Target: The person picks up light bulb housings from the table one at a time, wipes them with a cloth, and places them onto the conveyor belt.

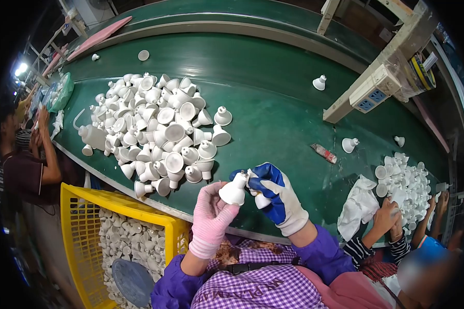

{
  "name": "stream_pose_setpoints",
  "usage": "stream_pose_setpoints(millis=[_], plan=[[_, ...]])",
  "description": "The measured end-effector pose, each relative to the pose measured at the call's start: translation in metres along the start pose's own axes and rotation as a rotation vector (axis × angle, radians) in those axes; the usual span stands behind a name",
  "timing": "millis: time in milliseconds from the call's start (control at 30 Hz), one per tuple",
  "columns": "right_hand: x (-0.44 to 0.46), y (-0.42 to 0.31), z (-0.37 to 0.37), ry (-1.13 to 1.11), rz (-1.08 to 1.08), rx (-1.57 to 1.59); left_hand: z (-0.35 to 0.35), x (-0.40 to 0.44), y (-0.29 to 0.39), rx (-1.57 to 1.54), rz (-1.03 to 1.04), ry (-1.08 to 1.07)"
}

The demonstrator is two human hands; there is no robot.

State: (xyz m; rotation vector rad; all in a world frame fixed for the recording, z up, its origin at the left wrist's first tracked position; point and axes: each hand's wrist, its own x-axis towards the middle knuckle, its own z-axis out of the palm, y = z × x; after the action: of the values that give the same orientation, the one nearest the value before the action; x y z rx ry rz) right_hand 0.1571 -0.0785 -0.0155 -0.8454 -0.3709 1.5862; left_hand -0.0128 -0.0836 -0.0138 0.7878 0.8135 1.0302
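My left hand [211, 221], in a pink striped glove, is closed around a white spotlight bulb [233, 191] with its narrow pin end up. My right hand [279, 198], in a blue-coated white glove, has its fingers bent at that pin end. Below those fingers shows a second white bulb [262, 201], mostly covered by the glove. Whether the right fingers also pinch something small at the pins, I cannot make out. Ahead and to the left, a big pile of similar white bulbs [165, 116] lies on the green belt [273, 129].
A yellow crate [123, 206] full of white parts and a grey-blue bowl [133, 282] stands at my left. A white squeeze bottle [93, 136] sits beside the pile. Right are a post with sockets [371, 95], a red tube [324, 153], a white cloth [357, 203] and co-workers' hands [384, 224].
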Motion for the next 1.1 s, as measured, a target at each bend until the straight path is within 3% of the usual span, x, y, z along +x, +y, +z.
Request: stream_pose_setpoints(millis=[100, 167, 267, 400, 467, 567, 633, 733, 767, 833, 1100], plan=[[-0.003, -0.006, 0.005, -0.018, 0.012, -0.100, 0.002, 0.003, -0.002, -0.006, -0.002, 0.010], [-0.006, -0.010, 0.014, 0.001, -0.112, -0.378, 0.001, 0.005, -0.005, 0.087, 0.026, 0.037], [-0.002, -0.018, 0.017, 0.059, -0.132, -0.397, 0.005, 0.008, -0.013, 0.182, 0.040, 0.077], [0.030, -0.006, -0.031, 0.071, -0.375, -0.210, 0.007, 0.038, -0.015, 0.378, -0.023, 0.100], [0.035, -0.007, -0.047, 0.066, -0.347, -0.166, 0.013, 0.078, -0.011, 0.674, 0.122, 0.083], [0.034, -0.018, -0.046, 0.139, -0.263, -0.058, 0.037, 0.151, 0.019, 0.609, 0.361, 0.034], [0.036, -0.020, -0.058, -0.020, -0.169, 0.276, 0.041, 0.185, 0.029, 0.666, 0.439, 0.056], [0.037, -0.023, -0.068, -0.090, -0.069, 0.370, 0.020, 0.214, 0.023, 1.560, 0.763, 0.207], [0.038, -0.023, -0.069, -0.125, -0.069, 0.398, 0.020, 0.216, 0.021, 1.558, 0.768, 0.196], [0.039, -0.022, -0.066, -0.128, -0.089, 0.396, 0.016, 0.213, 0.013, 1.746, 0.495, 0.078], [0.026, -0.034, -0.068, -0.209, -0.169, 0.256, 0.025, 0.160, -0.021, 1.728, 0.509, -0.305]])
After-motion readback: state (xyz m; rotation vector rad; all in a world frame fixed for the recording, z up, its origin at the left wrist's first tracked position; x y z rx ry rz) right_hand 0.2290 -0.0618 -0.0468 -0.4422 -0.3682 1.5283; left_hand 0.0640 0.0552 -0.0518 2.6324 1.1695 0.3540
